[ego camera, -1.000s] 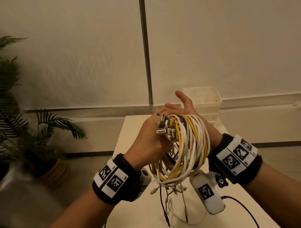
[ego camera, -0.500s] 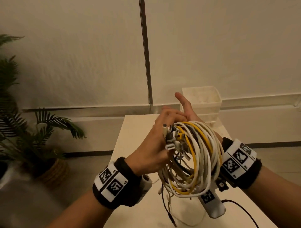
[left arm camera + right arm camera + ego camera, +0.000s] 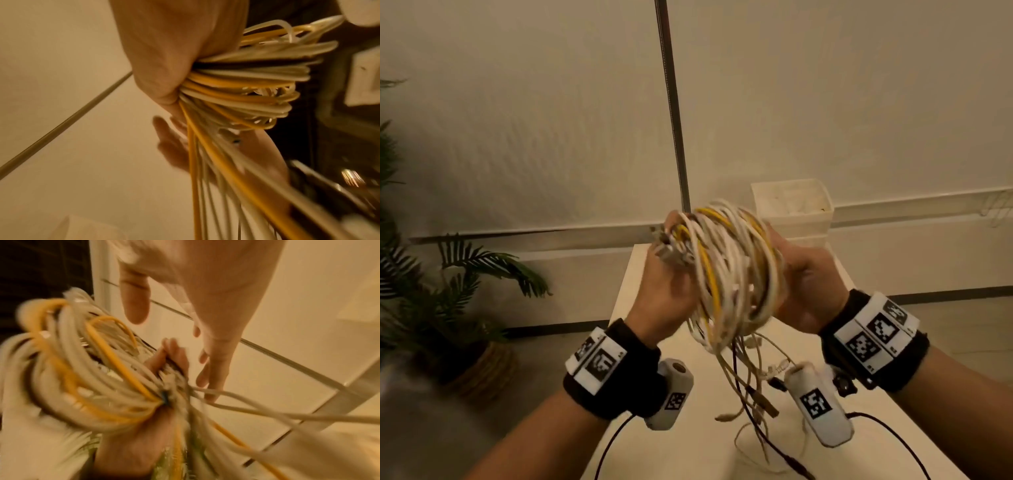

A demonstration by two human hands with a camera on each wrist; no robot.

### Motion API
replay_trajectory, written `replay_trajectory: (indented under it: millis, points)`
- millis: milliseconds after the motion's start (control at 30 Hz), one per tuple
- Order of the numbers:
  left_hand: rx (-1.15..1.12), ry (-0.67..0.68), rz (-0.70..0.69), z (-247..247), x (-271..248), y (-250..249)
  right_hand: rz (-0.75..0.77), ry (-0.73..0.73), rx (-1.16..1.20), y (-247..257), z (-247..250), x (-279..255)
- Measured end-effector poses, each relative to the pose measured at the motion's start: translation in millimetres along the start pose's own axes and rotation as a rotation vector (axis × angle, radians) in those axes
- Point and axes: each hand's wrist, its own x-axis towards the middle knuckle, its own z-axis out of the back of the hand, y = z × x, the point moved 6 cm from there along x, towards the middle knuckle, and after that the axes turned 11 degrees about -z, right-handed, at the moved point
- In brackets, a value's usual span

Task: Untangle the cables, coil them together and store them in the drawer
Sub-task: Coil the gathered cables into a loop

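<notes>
A coil of white and yellow cables point(image 3: 732, 267) hangs in the air above the table, between both hands. My left hand point(image 3: 667, 291) grips its left side, with fingers curled round the strands and several connectors point(image 3: 666, 248). In the left wrist view the strands point(image 3: 242, 84) bunch out of that fist point(image 3: 168, 48). My right hand point(image 3: 804, 281) stands at the coil's right side, palm towards it. The right wrist view shows its fingers point(image 3: 213, 353) straight and spread beside the blurred coil point(image 3: 68, 369). Loose cable ends point(image 3: 753, 387) dangle down to the table.
A white plastic drawer unit point(image 3: 794, 212) with an open top bin stands at the table's far end. The white table point(image 3: 640, 428) runs beneath the hands. On the floor at the left is a potted plant point(image 3: 448, 291). A metal pole point(image 3: 674, 137) runs up the wall.
The coil was looped round my right hand; that hand has come out of it and now stands beside it. Both hands and the coil have risen.
</notes>
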Motion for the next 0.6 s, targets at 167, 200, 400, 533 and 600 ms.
replay_trajectory:
  millis: [167,200,400,533,600]
  points:
    - [-0.345,-0.041,0.246,19,12,15,-0.239,0.010,-0.407,-43,-11,-4]
    - [-0.402,-0.016,0.207,20,19,12,-0.248,-0.005,-0.422,-48,-9,-5]
    - [-0.443,-0.161,0.325,46,27,40,-0.332,0.050,-0.275,-64,-12,-11]
    - [-0.441,-0.018,0.267,23,13,29,-0.243,-0.025,-0.555,-57,-22,0]
    - [-0.502,0.030,0.272,18,11,27,-0.233,-0.097,-0.632,-62,-26,0]
